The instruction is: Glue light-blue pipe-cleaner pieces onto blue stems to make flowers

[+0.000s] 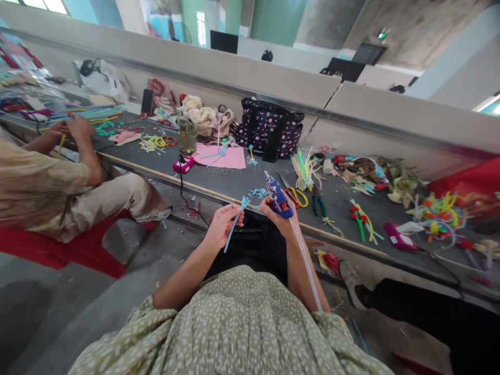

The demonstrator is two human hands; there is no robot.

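Between the fingertips of my left hand is a thin blue stem with a tuft of short blue pieces at its top. My right hand grips a blue glue gun, its nozzle pointing up and away, a long clear glue stick trailing from its back. A small blue strip shows at the right fingertips. Both hands are in front of the table edge, a little apart. Small blue cut pieces lie on the table just beyond them.
On the dark table are scissors, pliers, a pink sheet, a dotted bag, a jar, a pink power box with a cable, and bundled colored stems. A person works at the left.
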